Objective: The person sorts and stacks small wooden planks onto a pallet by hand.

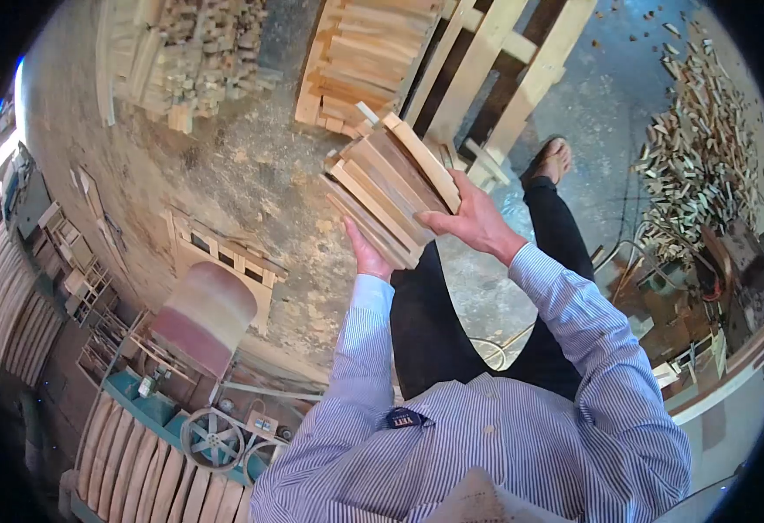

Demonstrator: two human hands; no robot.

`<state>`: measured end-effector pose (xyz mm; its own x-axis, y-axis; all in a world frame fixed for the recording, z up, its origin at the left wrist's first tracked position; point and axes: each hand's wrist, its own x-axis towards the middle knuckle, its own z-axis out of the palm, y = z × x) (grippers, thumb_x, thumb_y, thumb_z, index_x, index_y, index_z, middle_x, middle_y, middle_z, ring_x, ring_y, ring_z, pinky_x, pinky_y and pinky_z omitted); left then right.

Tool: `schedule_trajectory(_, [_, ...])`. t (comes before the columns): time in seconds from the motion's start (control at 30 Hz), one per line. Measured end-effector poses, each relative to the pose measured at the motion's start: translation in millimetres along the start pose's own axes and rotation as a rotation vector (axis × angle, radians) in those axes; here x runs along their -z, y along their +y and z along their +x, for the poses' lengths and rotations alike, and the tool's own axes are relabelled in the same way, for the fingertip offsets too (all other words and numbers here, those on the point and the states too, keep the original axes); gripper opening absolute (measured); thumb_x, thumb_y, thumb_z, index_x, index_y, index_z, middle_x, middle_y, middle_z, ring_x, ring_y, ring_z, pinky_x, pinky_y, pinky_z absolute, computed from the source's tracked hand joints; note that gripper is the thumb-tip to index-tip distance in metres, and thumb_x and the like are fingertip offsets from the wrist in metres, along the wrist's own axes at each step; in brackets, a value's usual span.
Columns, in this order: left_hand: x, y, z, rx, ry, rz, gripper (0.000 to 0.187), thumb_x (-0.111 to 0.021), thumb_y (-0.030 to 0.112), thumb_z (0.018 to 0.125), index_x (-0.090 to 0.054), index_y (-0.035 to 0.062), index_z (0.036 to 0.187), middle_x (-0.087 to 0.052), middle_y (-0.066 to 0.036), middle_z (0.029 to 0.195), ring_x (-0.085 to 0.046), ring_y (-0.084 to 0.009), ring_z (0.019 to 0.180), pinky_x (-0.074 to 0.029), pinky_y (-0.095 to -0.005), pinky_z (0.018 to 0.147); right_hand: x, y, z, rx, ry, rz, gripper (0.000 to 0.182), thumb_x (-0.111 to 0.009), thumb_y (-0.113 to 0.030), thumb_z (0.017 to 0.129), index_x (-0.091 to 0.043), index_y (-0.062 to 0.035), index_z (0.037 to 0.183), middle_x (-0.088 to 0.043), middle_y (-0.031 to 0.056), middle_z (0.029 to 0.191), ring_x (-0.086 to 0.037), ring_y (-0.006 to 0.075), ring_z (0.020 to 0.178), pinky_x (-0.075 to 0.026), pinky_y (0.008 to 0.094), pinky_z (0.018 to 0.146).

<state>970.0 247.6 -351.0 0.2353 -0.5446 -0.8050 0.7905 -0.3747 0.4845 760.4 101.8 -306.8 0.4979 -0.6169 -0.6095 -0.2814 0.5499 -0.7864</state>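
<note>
Between my two hands is a bundle of wooden slats [386,179], short strips of pale and brownish wood lying side by side, held off the floor in front of my legs. My left hand [367,248] grips the bundle's near left side, its thumb up along the edge and its other fingers hidden beneath. On the right side, my right hand [474,218] clasps the slats, thumb across the top face and fingers at the outer edge. A neat stack of similar slats [364,57] lies just beyond the bundle.
A wooden pallet [482,70] stands right of the stack. One heap of wood pieces [194,61] lies at the upper left, and a pile of offcuts [696,144] at the right. A machine with a spoked wheel [214,438] and curved wooden parts [129,462] are at the lower left.
</note>
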Motion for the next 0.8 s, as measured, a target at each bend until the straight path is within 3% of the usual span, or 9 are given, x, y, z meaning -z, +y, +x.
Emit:
schedule_trajectory(0.13, [-85,23,-58,0.053,0.037,0.138,0.100,-0.023,0.088,0.090,-0.022,0.0196,0.163,-0.034,-0.010,0.163,-0.040,-0.0334,0.146,-0.036,-0.0486,0.121,28,-12,-53,-0.058,0.071,0.150,0.077,-0.081,-0.036,0.082,-0.048,0.0070,0.137,-0.069,0.0212,0.116,-0.070,0.0238,0.103,-0.055,0.0355,0.090])
schedule_trajectory(0.23, [-136,50,-83,0.151,-0.050,0.138,0.096,-0.021,0.086,0.093,-0.023,0.0202,0.163,-0.036,-0.010,0.162,-0.043,-0.0333,0.144,-0.039,-0.0483,0.118,33,-39,-90,-0.061,0.041,0.382,0.070,-0.077,-0.029,0.085,-0.047,0.0040,0.139,-0.066,0.0093,0.098,-0.063,0.0129,0.076,-0.053,0.0286,0.070])
schedule_trajectory(0.33, [-154,83,-90,0.091,-0.097,0.292,0.093,-0.023,0.084,0.094,-0.022,0.0218,0.163,-0.038,-0.012,0.161,-0.046,-0.0332,0.141,-0.044,-0.0468,0.115,35,-63,-108,0.018,0.106,0.363,0.058,-0.073,-0.020,0.090,-0.047,-0.0018,0.139,-0.063,0.0036,0.093,-0.060,0.0092,0.075,-0.051,0.0266,0.062])
schedule_trajectory(0.4, [-166,99,-100,0.056,-0.100,0.437,0.097,-0.031,0.085,0.092,-0.026,0.0186,0.162,-0.041,-0.011,0.159,-0.049,-0.0332,0.138,-0.045,-0.0478,0.113,33,-80,-129,0.058,0.145,0.416,0.066,-0.073,-0.024,0.088,-0.045,0.0017,0.141,-0.064,0.0072,0.102,-0.063,0.0134,0.079,-0.054,0.0289,0.070])
schedule_trajectory(0.53, [-202,129,-124,0.101,-0.409,0.444,0.096,-0.037,0.083,0.093,-0.028,0.0149,0.161,-0.042,-0.011,0.158,-0.047,-0.0326,0.139,-0.043,-0.0470,0.114,24,-105,-175,0.177,0.309,0.468,0.069,-0.073,-0.026,0.090,-0.041,-0.0007,0.146,-0.063,0.0087,0.115,-0.064,0.0140,0.093,-0.056,0.0298,0.074])
schedule_trajectory(0.6, [-225,136,-146,0.146,-0.487,0.500,0.093,-0.037,0.082,0.093,-0.030,0.0174,0.161,-0.042,-0.010,0.159,-0.047,-0.0323,0.140,-0.043,-0.0471,0.114,20,-104,-201,0.181,0.389,0.494,0.069,-0.074,-0.026,0.090,-0.041,-0.0013,0.146,-0.064,0.0077,0.114,-0.065,0.0126,0.093,-0.056,0.0291,0.072])
schedule_trajectory(0.7, [-256,134,-171,0.127,-0.590,0.559,0.090,-0.042,0.079,0.093,-0.032,0.0193,0.160,-0.043,-0.008,0.158,-0.044,-0.0312,0.141,-0.039,-0.0476,0.117,20,-109,-247,0.314,0.570,0.542,0.051,-0.077,-0.026,0.088,-0.058,-0.0004,0.128,-0.068,0.0026,0.094,-0.065,0.0087,0.078,-0.054,0.0268,0.064])
schedule_trajectory(0.73, [-257,133,-152,0.270,-0.711,0.440,0.092,-0.044,0.080,0.092,-0.034,0.0183,0.159,-0.043,-0.008,0.158,-0.044,-0.0314,0.142,-0.038,-0.0477,0.118,19,-100,-257,0.426,0.648,0.584,0.052,-0.077,-0.030,0.088,-0.059,0.0005,0.125,-0.069,0.0037,0.096,-0.066,0.0097,0.079,-0.054,0.0277,0.065])
schedule_trajectory(0.8, [-312,115,-227,0.533,-0.946,0.478,0.090,-0.038,0.080,0.094,-0.029,0.0212,0.161,-0.036,-0.007,0.162,-0.040,-0.0343,0.144,-0.034,-0.0496,0.120,30,-101,-310,0.329,0.652,0.599,0.061,-0.075,-0.031,0.087,-0.053,0.0012,0.134,-0.068,0.0051,0.099,-0.065,0.0107,0.083,-0.054,0.0292,0.069])
